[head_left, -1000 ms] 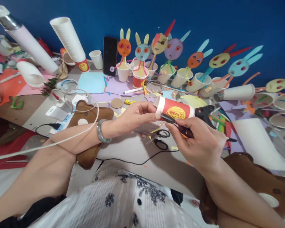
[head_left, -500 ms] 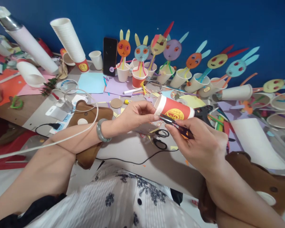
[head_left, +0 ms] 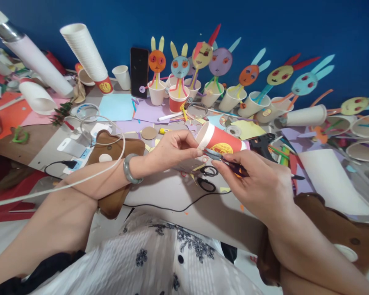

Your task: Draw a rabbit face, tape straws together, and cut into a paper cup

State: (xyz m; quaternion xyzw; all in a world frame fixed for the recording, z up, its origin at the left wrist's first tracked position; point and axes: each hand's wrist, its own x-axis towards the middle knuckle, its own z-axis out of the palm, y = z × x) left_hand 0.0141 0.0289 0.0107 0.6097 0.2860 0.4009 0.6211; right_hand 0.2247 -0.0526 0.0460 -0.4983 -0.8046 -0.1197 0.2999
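My left hand (head_left: 176, 149) is closed at the mouth of a red paper cup (head_left: 227, 137) with a white rim and a yellow emblem. The cup lies sideways, its mouth to the left. In my right hand (head_left: 255, 180) is a slim, dark-handled utility knife (head_left: 217, 156). Its metal end meets the cup near the rim, close to my left fingertips. My right fingers hide most of the handle. Below the cup, black-handled scissors (head_left: 206, 184) rest on the table.
Behind stand paper-cup figures with rabbit-eared faces (head_left: 180, 66), a phone (head_left: 139, 73) and a leaning cup stack (head_left: 86, 53). A power strip (head_left: 80, 157) and white cable (head_left: 80, 184) lie left. A glue gun (head_left: 262, 145) is to the right. Brown cushions (head_left: 326, 229) line the near edge.
The knife's metal end has shifted slightly at the cup's rim, and its flat side now faces up more. Both hands keep their hold; the whole view has moved a little.
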